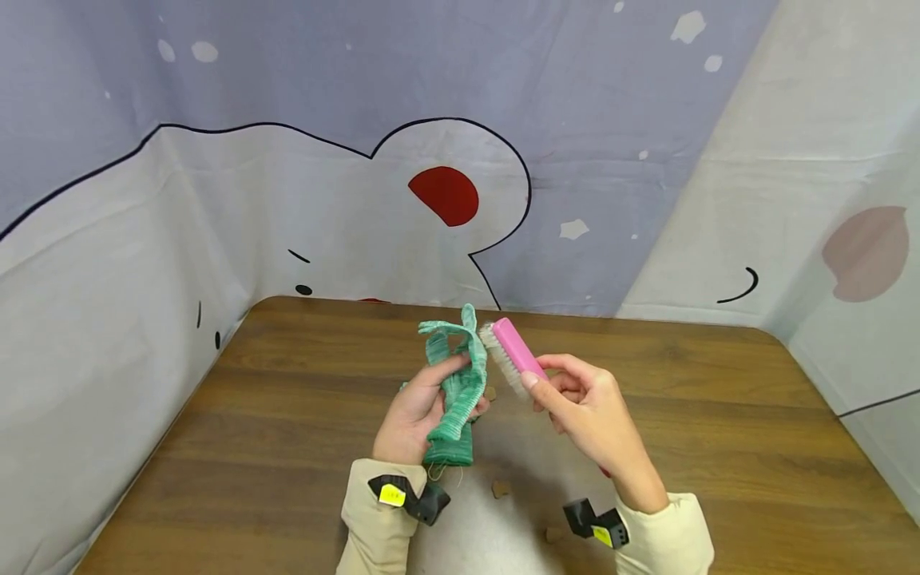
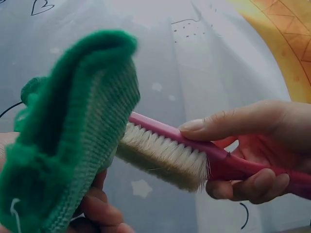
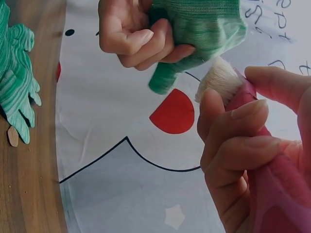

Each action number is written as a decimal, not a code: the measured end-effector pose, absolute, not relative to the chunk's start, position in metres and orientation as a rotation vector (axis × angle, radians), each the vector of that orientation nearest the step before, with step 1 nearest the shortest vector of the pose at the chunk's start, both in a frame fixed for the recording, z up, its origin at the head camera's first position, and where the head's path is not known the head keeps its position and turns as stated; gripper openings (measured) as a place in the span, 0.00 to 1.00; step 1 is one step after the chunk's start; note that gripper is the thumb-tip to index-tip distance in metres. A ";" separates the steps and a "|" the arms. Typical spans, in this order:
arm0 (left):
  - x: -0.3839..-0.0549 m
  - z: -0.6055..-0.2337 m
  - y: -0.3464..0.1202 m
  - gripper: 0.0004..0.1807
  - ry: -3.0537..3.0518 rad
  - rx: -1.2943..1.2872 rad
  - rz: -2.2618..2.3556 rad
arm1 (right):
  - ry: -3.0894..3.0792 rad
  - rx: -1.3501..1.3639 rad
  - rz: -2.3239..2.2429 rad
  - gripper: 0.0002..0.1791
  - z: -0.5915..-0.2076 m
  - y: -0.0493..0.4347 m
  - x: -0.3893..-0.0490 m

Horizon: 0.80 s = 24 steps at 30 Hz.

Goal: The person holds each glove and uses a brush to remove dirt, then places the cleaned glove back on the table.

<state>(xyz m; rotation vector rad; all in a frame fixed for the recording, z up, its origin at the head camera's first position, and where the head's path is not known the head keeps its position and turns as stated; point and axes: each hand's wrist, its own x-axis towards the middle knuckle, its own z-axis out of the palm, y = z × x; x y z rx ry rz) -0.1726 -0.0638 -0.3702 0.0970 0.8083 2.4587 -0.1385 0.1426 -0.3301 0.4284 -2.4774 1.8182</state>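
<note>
My left hand [image 1: 406, 419] grips a green striped knit glove [image 1: 465, 397] above the table, its fingers partly hidden by the fabric. The glove's cuff hangs toward me with loose threads, and its open mouth shows in the left wrist view. In my right hand [image 1: 600, 415] is a pink brush [image 1: 519, 350], thumb on its back and fingers curled round the handle. Its pale bristles [image 2: 163, 155] face the glove, with the front end right at the fabric. A second green glove [image 3: 19, 73] lies on the table in the right wrist view.
The wooden table [image 1: 237, 447] carries several small brown bits, one brown piece [image 1: 501, 488] between my forearms and another brown chip [image 3: 13, 136] beside the lying glove. A printed cloth [image 1: 323, 216] hangs around the table's back and sides.
</note>
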 end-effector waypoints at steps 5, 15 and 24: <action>-0.174 -0.370 -0.063 0.12 0.763 0.232 2.441 | -2.452 0.404 1.823 0.15 -0.329 0.145 -0.139; -0.176 -0.376 -0.055 0.11 1.251 -0.058 2.648 | -2.398 0.399 1.849 0.14 -0.328 0.147 -0.139; -0.177 -0.379 -0.052 0.24 1.571 -0.131 2.672 | -2.455 0.415 1.796 0.14 -0.329 0.147 -0.139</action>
